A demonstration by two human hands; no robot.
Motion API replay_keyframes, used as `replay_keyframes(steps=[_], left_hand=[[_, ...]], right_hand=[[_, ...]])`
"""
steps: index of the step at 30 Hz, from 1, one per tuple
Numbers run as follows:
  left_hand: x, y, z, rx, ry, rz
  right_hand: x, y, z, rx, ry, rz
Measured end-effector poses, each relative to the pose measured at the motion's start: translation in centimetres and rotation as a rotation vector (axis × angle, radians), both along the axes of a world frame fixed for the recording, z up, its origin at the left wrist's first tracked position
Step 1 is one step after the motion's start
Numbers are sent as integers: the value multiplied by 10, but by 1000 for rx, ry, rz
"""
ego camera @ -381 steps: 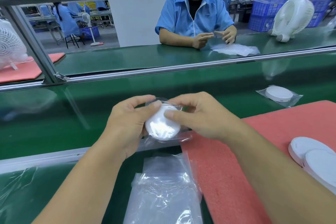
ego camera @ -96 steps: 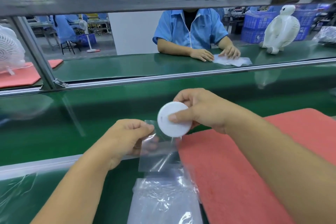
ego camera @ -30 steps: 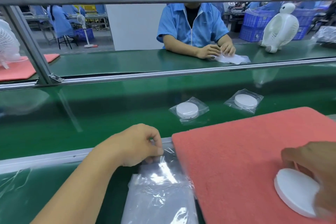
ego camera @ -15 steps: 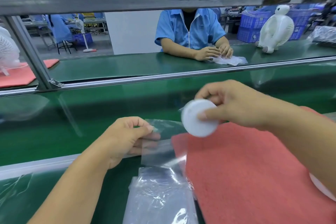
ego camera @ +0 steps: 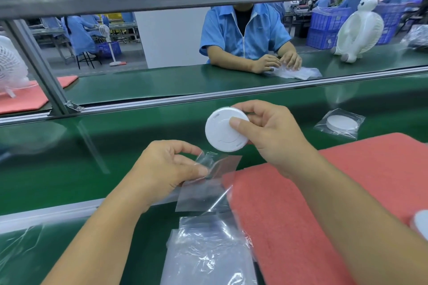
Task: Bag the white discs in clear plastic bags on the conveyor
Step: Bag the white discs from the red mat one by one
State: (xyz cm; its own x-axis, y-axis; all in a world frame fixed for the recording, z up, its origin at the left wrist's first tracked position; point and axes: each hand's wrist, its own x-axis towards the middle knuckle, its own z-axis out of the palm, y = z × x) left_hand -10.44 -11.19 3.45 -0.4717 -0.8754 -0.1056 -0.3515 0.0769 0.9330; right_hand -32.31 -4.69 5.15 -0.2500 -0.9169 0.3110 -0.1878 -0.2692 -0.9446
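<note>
From the head view, a white disc (ego camera: 225,131) is pinched between thumb and fingers of the right hand (ego camera: 271,136) above the green conveyor (ego camera: 69,164), just above the mouth of a clear plastic bag (ego camera: 208,183), which is held by the curled fingers of the left hand (ego camera: 166,169). A bagged disc (ego camera: 340,124) is seen lying on the conveyor near its right edge, beside the red foam mat (ego camera: 301,203). A stack of spare bags (ego camera: 208,254) is laid at the desk's near edge.

white disc (ego camera: 225,131) lower, nearer clear bag (ego camera: 209,178) mouth | bagged disc (ego camera: 342,122) drifted right on conveyor
</note>
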Motion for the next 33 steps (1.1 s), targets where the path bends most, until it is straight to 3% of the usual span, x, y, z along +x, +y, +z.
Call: replay_keyframes(steps=[11, 23, 33], left_hand=[[5, 0, 4, 9, 95, -77], [7, 4, 7, 69, 234, -120], [1, 5, 8, 75, 318, -29]], right_hand=[[-2, 3, 4, -90, -37, 129], [-10, 2, 1, -44, 82, 136], [-9, 1, -2, -23, 74, 194]])
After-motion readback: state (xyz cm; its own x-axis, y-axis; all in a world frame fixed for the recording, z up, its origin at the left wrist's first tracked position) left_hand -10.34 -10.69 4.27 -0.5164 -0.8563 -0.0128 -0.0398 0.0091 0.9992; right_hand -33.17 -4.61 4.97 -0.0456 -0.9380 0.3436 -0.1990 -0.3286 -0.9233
